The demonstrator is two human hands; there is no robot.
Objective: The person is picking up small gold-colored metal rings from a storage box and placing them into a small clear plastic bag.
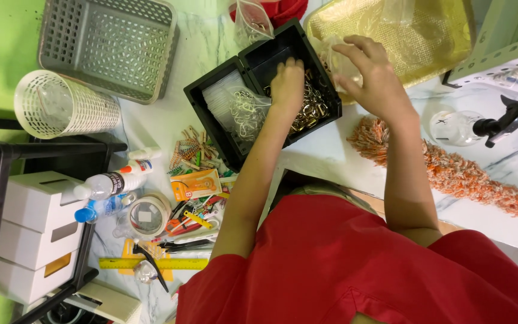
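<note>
Left hand (287, 84) had its fingers curled closed among gold metal clasps (312, 111) in the black divided box (211, 90), apparently gathering some, while right hand (374, 72) hovered open-fingered, holding nothing, over the gold tray (445, 36).

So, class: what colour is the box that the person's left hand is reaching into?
The box is black, seen in the head view, with the left hand inside it.

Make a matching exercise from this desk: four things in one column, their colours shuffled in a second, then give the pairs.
Things:
1. divided box
2. ruler
3. rectangular basket
4. fluffy strip

Colours:
A. grey
B. orange and white
C. black
D. yellow

Pairs: 1-C, 2-D, 3-A, 4-B

The left hand reaches into the divided box; the right hand hovers beside it.
</note>
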